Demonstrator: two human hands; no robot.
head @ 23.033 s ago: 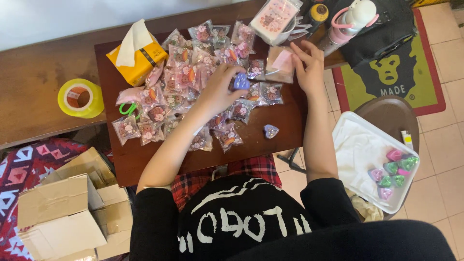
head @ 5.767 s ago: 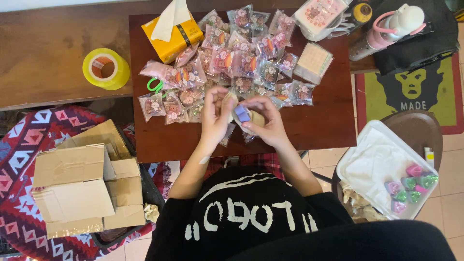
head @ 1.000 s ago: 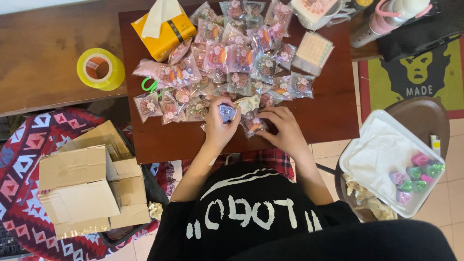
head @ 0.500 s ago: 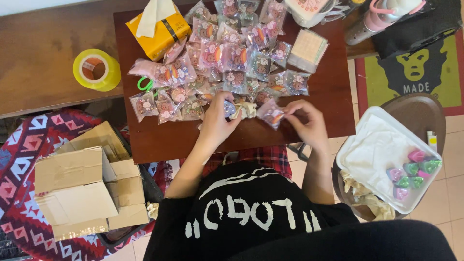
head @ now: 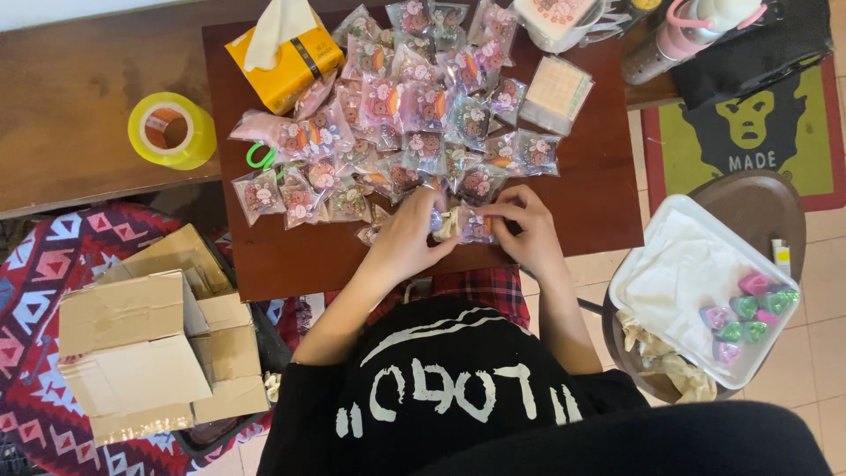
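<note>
Both hands pinch one bag [head: 476, 225]: left hand [head: 410, 238] at its mouth, right hand [head: 520, 225] beside; keep bag flat on table [head: 608, 203]; press evenly.

the light is soft and even, bright enough to show every colour, and it seems to come from above. the little clear bags [head: 414, 115] shine with small white glints, and the dark table [head: 608, 185] has only faint shadows by the hands. the picture is a bit soft and grainy, and the black shirt [head: 441, 397] at the bottom looks big and blurry.
</note>
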